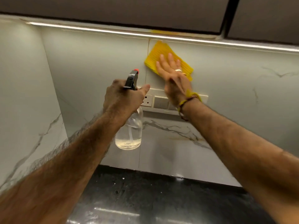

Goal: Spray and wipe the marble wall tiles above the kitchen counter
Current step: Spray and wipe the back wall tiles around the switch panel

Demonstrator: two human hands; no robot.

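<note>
My left hand (pixel 123 97) grips the neck of a clear spray bottle (pixel 129 133) with a black trigger head and orange nozzle, held upright in front of the wall. A little pale liquid sits at the bottle's bottom. My right hand (pixel 173 75) presses flat, fingers straight, on a yellow cloth (pixel 160 51) against the marble wall tiles (pixel 97 62), just under the light strip. The cloth spreads out above and to both sides of my fingers.
A white socket and switch panel (pixel 159 101) is set in the wall below my right hand. A black polished counter (pixel 145 196) runs below. Dark cabinets (pixel 129 10) overhang above a lit strip (pixel 113 32). A side marble wall (pixel 21 94) closes the left corner.
</note>
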